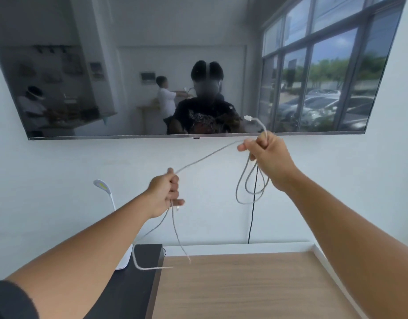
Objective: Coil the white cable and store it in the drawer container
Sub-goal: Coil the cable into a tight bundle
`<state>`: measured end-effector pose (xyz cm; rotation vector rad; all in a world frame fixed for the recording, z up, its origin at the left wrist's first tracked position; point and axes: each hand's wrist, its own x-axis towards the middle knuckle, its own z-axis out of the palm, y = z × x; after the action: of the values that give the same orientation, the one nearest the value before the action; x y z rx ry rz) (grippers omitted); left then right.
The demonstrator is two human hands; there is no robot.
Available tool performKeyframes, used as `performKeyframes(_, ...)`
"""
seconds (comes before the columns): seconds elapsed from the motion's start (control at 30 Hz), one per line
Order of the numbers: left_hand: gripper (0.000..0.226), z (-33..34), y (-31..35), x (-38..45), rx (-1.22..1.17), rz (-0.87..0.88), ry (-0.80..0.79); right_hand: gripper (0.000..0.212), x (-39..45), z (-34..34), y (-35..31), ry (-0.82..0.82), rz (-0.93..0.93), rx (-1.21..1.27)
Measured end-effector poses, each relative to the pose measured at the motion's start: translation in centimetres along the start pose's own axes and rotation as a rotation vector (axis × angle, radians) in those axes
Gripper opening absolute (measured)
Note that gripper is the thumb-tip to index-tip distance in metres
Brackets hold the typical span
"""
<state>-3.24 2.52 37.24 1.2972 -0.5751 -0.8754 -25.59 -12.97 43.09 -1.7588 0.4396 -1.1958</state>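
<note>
White wall ahead of us, with a big dark TV (pixel 152 65) mounted on it; its screen mirrored the room, windows, parked cars and trees outside, plus a few people. Below sat a wood-grain tabletop (pixel 244 286) with a white raised rim, and a black cabinet top (pixel 138 284) butted against its left edge. A white desk lamp (pixel 106 192) stood on the black surface, base partly behind our left arm. A black cord (pixel 252 217) ran down the wall behind the tabletop.

No readable brands or text anywhere; the graphic on the shirt in the reflection was too blurred to read.

We held the white cable (pixel 205 157) in mid-air, above the tabletop. Our right hand (pixel 269 155) was closed on a bundle of several loops hanging below the fist, with one connector end sticking up past the fingers. A taut span ran down-left to our left hand (pixel 166 192), also closed around the cable. Below that fist the slack dropped in two strands; the lowest part curved just over the black cabinet top and the tabletop edge, contact unclear.
</note>
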Motion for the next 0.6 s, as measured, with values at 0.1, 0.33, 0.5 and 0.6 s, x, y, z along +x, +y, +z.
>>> performKeyframes(0.1,0.048,0.8,2.6,0.5,-0.426,0.018,0.084,0.045,-2.7,0.6,3.2,-0.11,0.081,0.002)
performKeyframes(0.33,0.038,5.8,5.3,0.6,-0.316,0.12,0.194,0.04,-4.9,1.7,5.1,-0.087,0.319,-0.108)
performKeyframes(0.5,0.048,9.4,1.8,-0.4,0.088,0.18,0.185,0.023,-3.2,2.3,3.3,-0.086,0.319,0.239)
performKeyframes(0.6,0.047,11.6,-1.2,-1.0,0.199,0.221,0.216,0.013,-2.1,2.9,2.2,-0.088,0.309,0.449)
